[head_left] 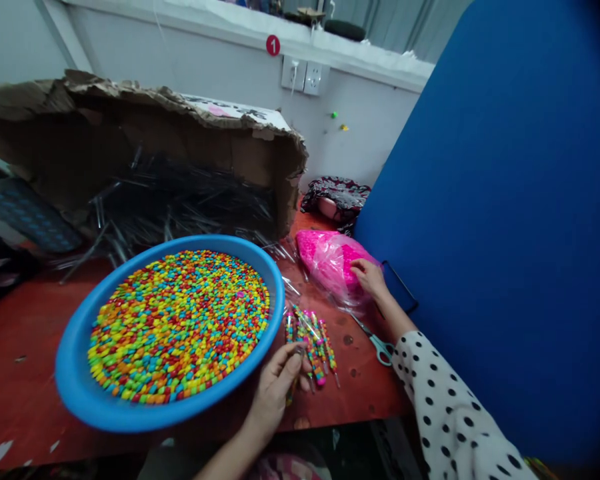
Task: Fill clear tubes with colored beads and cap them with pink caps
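A big blue basin (75,373) full of small multicoloured candies (180,323) sits on the red table. Right of it lie several thin clear tubes filled with candies (313,337). My left hand (277,390) pinches one filled tube at the table's front edge, fingers closed on it. My right hand (370,277), in a polka-dot sleeve, rests curled on a clear bag of pink pieces (330,263); whether it grips the bag I cannot tell.
A torn cardboard box (130,127) lying on its side holds several empty clear tubes (180,200). Scissors (377,343) lie by my right wrist. A blue partition (505,200) walls off the right. A patterned pouch (337,197) sits behind the bag.
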`<state>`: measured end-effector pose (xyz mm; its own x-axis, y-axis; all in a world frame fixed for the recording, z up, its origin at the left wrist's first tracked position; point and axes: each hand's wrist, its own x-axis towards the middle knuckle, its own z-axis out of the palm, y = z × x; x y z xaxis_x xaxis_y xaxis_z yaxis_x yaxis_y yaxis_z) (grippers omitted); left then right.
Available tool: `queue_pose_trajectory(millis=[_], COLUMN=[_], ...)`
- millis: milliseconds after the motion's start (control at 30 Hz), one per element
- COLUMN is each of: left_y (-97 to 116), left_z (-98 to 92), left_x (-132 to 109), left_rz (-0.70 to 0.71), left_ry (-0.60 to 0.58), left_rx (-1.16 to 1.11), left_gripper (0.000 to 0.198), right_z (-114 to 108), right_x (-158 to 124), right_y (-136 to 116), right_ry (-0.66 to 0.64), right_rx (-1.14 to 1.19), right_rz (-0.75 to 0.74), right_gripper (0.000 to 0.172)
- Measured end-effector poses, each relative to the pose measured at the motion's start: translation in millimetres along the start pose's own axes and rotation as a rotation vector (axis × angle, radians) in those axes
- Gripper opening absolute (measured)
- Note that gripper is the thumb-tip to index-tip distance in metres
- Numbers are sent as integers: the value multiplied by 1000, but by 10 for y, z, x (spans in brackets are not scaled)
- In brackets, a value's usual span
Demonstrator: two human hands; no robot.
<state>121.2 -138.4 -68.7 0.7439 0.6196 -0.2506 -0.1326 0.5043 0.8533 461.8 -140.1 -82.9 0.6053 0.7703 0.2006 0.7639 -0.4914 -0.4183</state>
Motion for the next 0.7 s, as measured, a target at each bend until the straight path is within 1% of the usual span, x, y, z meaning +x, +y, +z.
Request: queue_pose_trajectory(millis=[67, 133, 400, 467, 600, 700], left_y=[-10, -18, -21, -17, -5, -17], left_z=[24, 49, 45, 39, 30, 21], left_x=[-1, -3, -21, -27, -36, -26], left_rz=[-10, -22, -8, -8, -5, -3], left_ry=[-7, -17, 1, 3, 5, 6], left_rx=[-1, -2, 0, -2, 2, -6], left_gripper=[43, 44, 45, 46, 46, 45], right_z=[-21, -32, -140, -162, -171, -181], right_x=[-2, 7, 72, 74, 59, 30], right_y=[-25, -73, -217, -230, -247, -247], right_ry=[-87, -145, -271, -285, -269, -271], right_rx=[-21, -61, -222, -246, -288, -296], right_rz=[-43, -59, -23, -15, 8, -4], right_gripper=[27, 24, 23, 24, 23, 25])
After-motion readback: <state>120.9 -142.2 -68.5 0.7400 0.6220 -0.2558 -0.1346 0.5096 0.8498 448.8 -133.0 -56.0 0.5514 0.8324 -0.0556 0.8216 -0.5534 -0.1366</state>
